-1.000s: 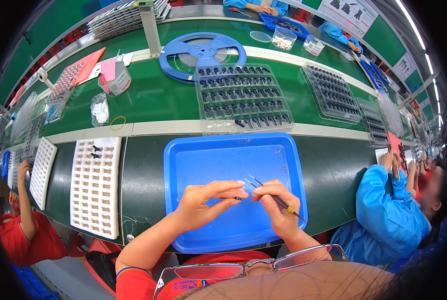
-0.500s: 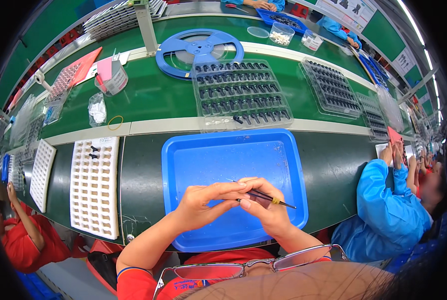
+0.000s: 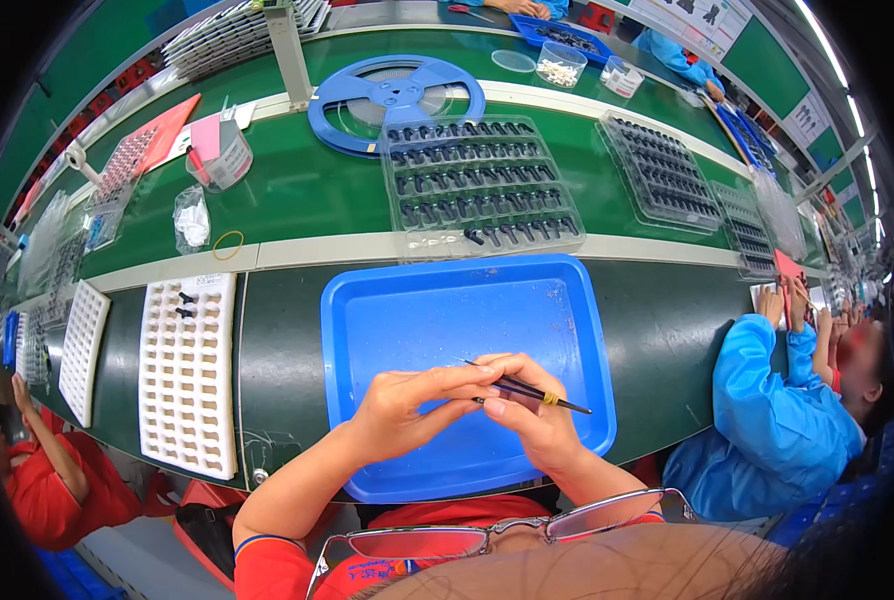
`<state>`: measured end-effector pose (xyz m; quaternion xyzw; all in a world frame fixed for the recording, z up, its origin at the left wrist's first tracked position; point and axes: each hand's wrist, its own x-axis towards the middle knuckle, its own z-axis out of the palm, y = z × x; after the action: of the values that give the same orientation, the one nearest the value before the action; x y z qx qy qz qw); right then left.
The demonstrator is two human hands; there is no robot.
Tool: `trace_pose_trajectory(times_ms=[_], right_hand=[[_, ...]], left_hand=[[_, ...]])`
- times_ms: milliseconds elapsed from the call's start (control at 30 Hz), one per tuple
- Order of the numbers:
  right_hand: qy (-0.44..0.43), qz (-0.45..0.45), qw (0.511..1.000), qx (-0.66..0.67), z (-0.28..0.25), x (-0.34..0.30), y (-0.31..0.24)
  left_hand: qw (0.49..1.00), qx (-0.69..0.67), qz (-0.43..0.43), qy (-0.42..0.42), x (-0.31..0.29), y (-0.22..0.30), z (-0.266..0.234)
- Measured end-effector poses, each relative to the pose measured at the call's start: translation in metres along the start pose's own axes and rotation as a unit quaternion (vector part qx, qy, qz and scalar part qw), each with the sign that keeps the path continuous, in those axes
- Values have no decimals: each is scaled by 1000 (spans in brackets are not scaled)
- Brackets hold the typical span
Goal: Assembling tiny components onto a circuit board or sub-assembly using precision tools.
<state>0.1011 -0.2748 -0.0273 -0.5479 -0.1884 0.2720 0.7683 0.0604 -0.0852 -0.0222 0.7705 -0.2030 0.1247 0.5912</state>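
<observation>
My hands meet over the blue tray (image 3: 467, 278), fingertips close together. In my right hand (image 3: 539, 420) lie slim dark tweezers (image 3: 522, 388) with a yellow band around them; the fine tip points up and left across my left fingers. My left hand (image 3: 417, 405) is closed, thumb and fingers pinched near a tiny black piece (image 3: 479, 400) between the two hands. Most of that piece is hidden, so its kind cannot be made out.
Left of the tray lies a white foam tray (image 3: 189, 375) with two black parts (image 3: 186, 305) in it. Beyond stand a clear blister tray (image 3: 482, 185) of black parts and a blue reel (image 3: 397, 95). A co-worker in a blue sleeve (image 3: 767, 400) sits at the right.
The whole view has shifted very slightly. My hands and the tweezers keep almost the same pose over the tray.
</observation>
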Motion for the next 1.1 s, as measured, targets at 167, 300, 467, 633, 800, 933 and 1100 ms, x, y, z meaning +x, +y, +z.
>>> trace_pose_trajectory(times_ms=[167, 300, 467, 633, 800, 933, 1100], right_hand=[[-1, 18, 1000, 0, 1, 1, -2], [3, 17, 1000, -11, 0, 1, -2], [6, 15, 1000, -21, -5, -1, -2], [65, -31, 985, -154, -24, -4, -7], [144, -40, 959, -242, -39, -9, -24], [80, 18, 946, -313, -55, -7, -23], [43, 57, 913, -401, -62, 4, -16]], left_hand=[[1000, 17, 4, -2, -1, -2, 1], [1000, 28, -1, -13, -2, -3, 1], [1000, 21, -11, -17, -1, -4, 2], [999, 23, -45, -7, -2, -4, 1], [991, 14, -130, 5, 1, 0, -1], [991, 21, -129, 21, 1, -1, -2], [992, 33, -117, 32, 2, -3, -2]])
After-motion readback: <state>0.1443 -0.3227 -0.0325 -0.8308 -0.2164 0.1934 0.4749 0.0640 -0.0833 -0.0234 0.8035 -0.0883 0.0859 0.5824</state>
